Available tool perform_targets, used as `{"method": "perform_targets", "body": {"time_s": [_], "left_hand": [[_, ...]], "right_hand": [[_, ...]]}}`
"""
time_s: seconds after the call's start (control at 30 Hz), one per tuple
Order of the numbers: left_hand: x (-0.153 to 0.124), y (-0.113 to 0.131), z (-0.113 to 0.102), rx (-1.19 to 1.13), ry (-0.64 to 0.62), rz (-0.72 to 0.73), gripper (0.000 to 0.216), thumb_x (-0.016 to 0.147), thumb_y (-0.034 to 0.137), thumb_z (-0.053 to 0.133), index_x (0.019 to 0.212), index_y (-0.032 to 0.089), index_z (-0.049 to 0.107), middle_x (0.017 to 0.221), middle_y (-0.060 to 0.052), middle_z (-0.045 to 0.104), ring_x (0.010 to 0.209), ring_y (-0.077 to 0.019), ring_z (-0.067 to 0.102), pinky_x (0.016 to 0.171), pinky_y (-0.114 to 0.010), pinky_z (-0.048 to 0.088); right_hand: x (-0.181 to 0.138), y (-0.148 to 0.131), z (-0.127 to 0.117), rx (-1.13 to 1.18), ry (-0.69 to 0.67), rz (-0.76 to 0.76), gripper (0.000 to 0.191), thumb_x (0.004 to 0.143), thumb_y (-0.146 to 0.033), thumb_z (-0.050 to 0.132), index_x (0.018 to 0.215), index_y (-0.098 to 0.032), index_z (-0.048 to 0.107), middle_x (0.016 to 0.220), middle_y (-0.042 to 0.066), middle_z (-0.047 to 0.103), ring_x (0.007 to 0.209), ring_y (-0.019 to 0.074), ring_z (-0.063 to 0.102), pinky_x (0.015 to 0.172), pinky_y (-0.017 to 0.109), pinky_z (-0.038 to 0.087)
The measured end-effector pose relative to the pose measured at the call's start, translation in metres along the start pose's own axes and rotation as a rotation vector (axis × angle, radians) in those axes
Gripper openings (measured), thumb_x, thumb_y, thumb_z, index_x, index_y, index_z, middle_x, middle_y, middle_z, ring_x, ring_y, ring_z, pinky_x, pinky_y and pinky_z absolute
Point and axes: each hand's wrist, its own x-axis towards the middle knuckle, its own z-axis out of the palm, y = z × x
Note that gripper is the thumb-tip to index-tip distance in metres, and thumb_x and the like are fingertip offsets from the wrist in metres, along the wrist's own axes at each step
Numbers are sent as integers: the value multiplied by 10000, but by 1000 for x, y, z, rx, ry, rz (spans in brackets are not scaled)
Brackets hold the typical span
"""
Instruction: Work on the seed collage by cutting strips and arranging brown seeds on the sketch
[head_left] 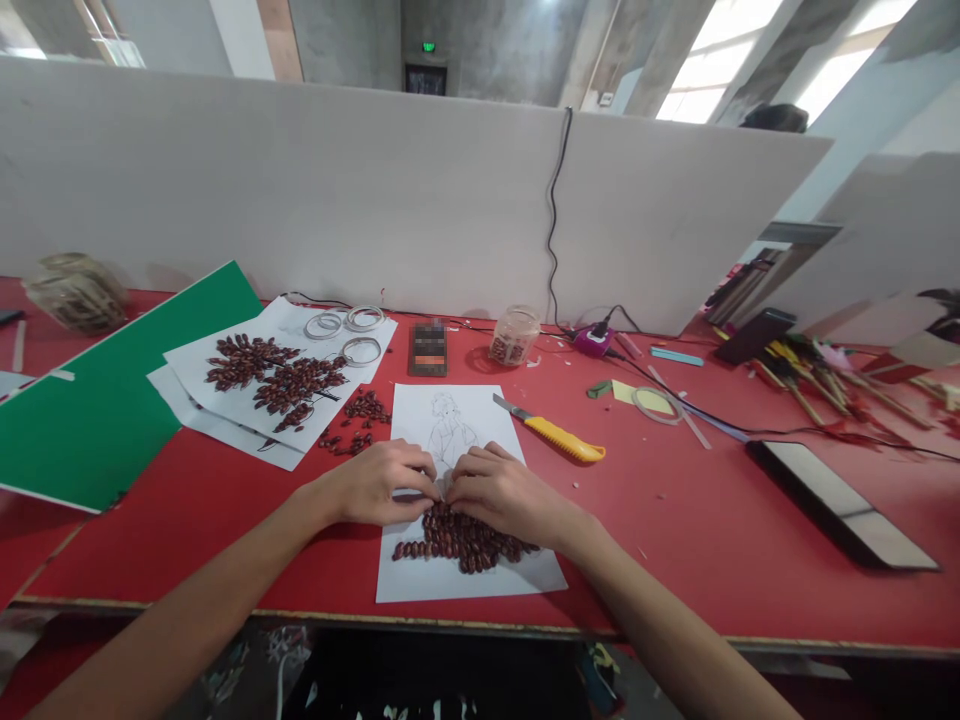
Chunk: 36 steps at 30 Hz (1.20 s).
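A white sheet (480,590) with a pencil drawing of a figure (448,425) lies in front of me. Dark red-brown beans (472,540) cover its lower part in packed rows. Over the middle of the sheet, my left hand (382,482) and my right hand (506,495) come together at the top of the bean rows. Fingertips are pinched on both sides; whatever is between them is too small or hidden to name. A loose pile of beans (366,407) lies just beyond my left hand. A yellow utility knife (562,437) rests across the sheet's right edge.
Left stand a bean-covered sheet (195,350), tape rings (361,350) and a green board (150,400). Behind are a phone (428,348), a glass jar (514,335), a purple socket (592,342) with cables and a white partition (412,200). A black-edged tablet-like object (844,505) lies right.
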Motion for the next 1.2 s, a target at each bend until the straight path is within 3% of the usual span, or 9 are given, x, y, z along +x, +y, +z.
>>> {"method": "perform_targets", "body": {"time_s": [0.2,0.4,0.53,0.63,0.8,0.97,1.07,1.13,1.2], "left_hand": [[1,3,-5,-85,-44,-48,155,928,213,626,1056,202,713,991,-49,709,883,-185,649,802,-297,479],[2,11,-4,-23,-18,47,253,923,154,567,1098,230,733,1084,-69,689,928,-196,636,845,-323,478],[4,20,-7,185,-124,113,348,866,143,574,1178,239,698,1089,-75,672,906,-226,602,833,-383,464],[3,32,-6,334,-196,107,327,884,197,572,1198,205,663,1090,-88,673,929,-253,584,822,-413,451],[-8,56,12,496,-139,-43,331,920,183,519,1236,142,612,1165,-114,666,994,-277,579,843,-434,456],[-16,66,22,467,-81,-120,396,936,146,503,1325,165,572,1217,-104,654,1031,-273,594,873,-426,482],[-19,53,7,322,64,-208,362,977,147,447,1304,208,591,1260,-90,638,1105,-249,598,927,-399,496],[-22,33,-11,259,193,-386,329,1015,163,392,1252,211,616,1262,-83,639,1131,-225,608,953,-370,498],[-28,7,-32,287,234,-612,298,1021,184,388,1140,203,660,1194,-79,665,1069,-227,642,925,-366,505]], "right_hand": [[2,-4,5,22,48,34,129,1009,-254,581,994,-223,706,967,32,682,912,179,592,842,338,377],[-1,0,-2,34,96,139,117,1010,-227,574,989,-207,687,954,34,675,925,184,610,826,339,404],[-28,-10,-13,90,157,233,206,1047,-221,474,1067,-189,677,993,74,681,948,202,637,820,351,501],[-62,-33,-14,110,245,391,260,1053,-239,451,1214,-223,654,1153,105,686,1048,225,663,891,401,559],[-103,-64,8,19,323,541,396,1043,-265,465,1430,-261,546,1402,116,618,1255,270,618,1020,467,570],[-99,-65,32,-24,334,514,564,1024,-266,487,1575,-284,369,1515,102,532,1348,298,550,1067,505,537],[-94,-63,39,-39,356,508,598,1020,-272,489,1594,-303,325,1533,91,514,1359,305,538,1049,500,545],[-94,-62,43,-51,365,519,597,1018,-280,491,1590,-320,326,1534,78,514,1356,305,541,1046,500,546],[-96,-60,46,-61,371,543,583,1021,-289,484,1583,-328,334,1532,71,517,1351,302,546,1047,503,544]]}}
